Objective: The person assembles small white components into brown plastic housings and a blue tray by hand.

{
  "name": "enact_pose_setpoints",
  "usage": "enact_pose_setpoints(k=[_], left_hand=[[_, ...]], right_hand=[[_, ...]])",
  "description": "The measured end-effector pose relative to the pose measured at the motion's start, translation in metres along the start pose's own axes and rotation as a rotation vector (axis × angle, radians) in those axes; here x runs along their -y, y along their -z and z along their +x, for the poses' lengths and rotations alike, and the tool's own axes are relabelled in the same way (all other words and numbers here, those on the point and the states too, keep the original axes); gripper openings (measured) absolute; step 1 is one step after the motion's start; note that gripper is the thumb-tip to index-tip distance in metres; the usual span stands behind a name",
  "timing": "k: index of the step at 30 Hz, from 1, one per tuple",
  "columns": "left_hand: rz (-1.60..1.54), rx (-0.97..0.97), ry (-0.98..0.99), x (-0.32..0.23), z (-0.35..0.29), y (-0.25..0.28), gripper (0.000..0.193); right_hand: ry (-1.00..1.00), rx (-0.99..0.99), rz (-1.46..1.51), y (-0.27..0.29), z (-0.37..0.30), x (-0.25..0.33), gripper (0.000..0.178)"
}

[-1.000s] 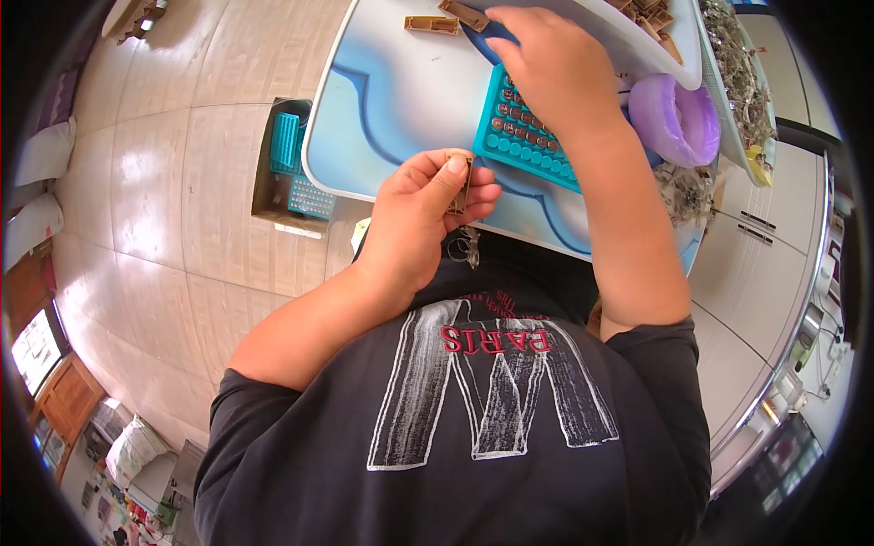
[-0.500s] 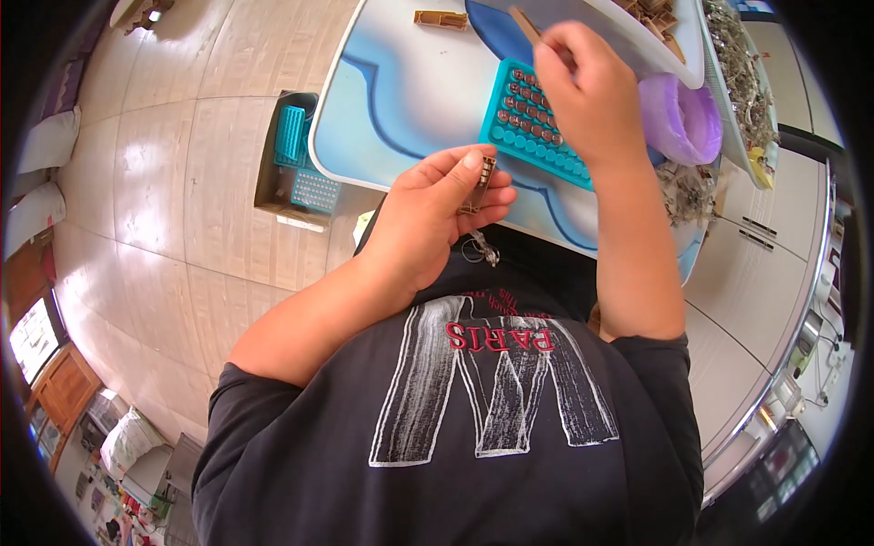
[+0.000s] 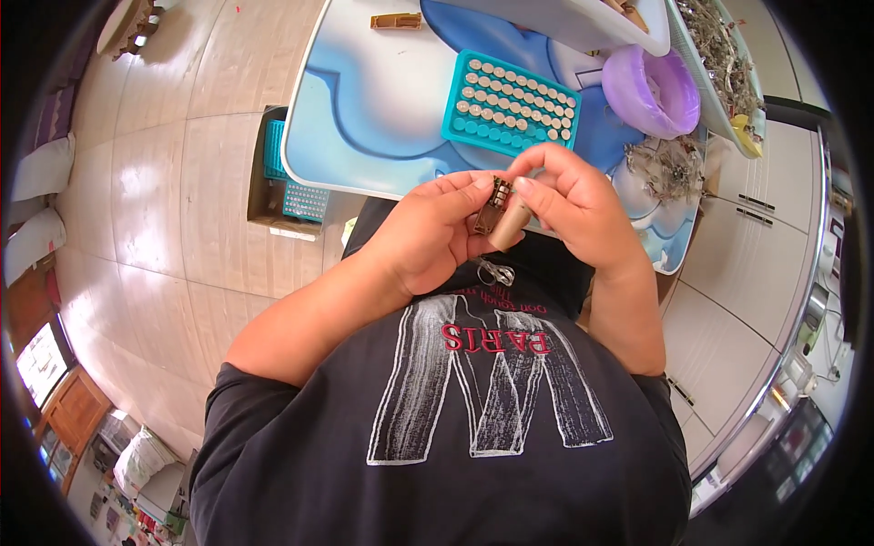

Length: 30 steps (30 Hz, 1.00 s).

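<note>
My left hand [image 3: 414,227] grips a small gold-brown plastic casing [image 3: 487,217] between thumb and fingers. Its hollow side shows, with a short row of small metallic pieces near the upper end. Close against it, my right hand [image 3: 583,214] pinches a smooth tan-gold cover piece [image 3: 512,226], which stands tilted beside the casing. I cannot tell whether the two parts touch. Just beyond both hands, a turquoise tray [image 3: 449,127] holds rows of small round silver pieces that look like button cells [image 3: 510,96]; several slots in its nearest row show bare turquoise.
Another gold-brown casing [image 3: 396,21] lies at the table's far side. A purple basin [image 3: 628,86] and a white bin [image 3: 583,23] stand at the right, near a pile of wiry metallic parts [image 3: 663,168]. On the floor at left, a box [image 3: 259,205] contains turquoise trays.
My right hand has come down from over the tray to my left hand, bringing the tan-gold piece beside the casing. The tray's rows now show uncovered.
</note>
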<state>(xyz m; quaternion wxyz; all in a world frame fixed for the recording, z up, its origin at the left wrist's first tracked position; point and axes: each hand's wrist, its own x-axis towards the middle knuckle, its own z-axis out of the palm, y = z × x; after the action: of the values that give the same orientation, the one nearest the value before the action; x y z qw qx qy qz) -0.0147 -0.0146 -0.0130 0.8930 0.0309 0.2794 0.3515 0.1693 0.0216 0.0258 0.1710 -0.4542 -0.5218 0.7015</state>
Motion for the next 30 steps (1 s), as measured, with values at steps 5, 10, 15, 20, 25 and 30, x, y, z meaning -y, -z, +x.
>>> enact_pose_setpoints(k=[5, 10, 15, 20, 25, 30], left_hand=[[0.0, 0.042, -0.009, 0.003, 0.003, 0.006, 0.034], [-0.083, -0.037, -0.032, 0.002, 0.004, -0.002, 0.028], [-0.061, 0.034, -0.05, 0.004, 0.005, 0.002, 0.028], [-0.099, 0.084, -0.046, 0.005, 0.003, 0.0, 0.034], [-0.158, 0.123, -0.05, 0.003, 0.003, -0.005, 0.03], [-0.154, 0.113, -0.046, 0.003, 0.003, -0.005, 0.031]], right_hand=[[0.067, -0.338, -0.307, -0.014, -0.005, -0.004, 0.032], [0.251, -0.334, -0.424, -0.022, -0.02, -0.009, 0.051], [0.376, -0.348, -0.687, -0.019, -0.02, -0.013, 0.062], [0.658, -0.526, -0.774, -0.022, -0.011, -0.014, 0.064], [0.655, -0.482, -0.74, -0.023, -0.007, -0.025, 0.068], [0.638, -0.454, -0.774, -0.023, -0.007, -0.023, 0.07]])
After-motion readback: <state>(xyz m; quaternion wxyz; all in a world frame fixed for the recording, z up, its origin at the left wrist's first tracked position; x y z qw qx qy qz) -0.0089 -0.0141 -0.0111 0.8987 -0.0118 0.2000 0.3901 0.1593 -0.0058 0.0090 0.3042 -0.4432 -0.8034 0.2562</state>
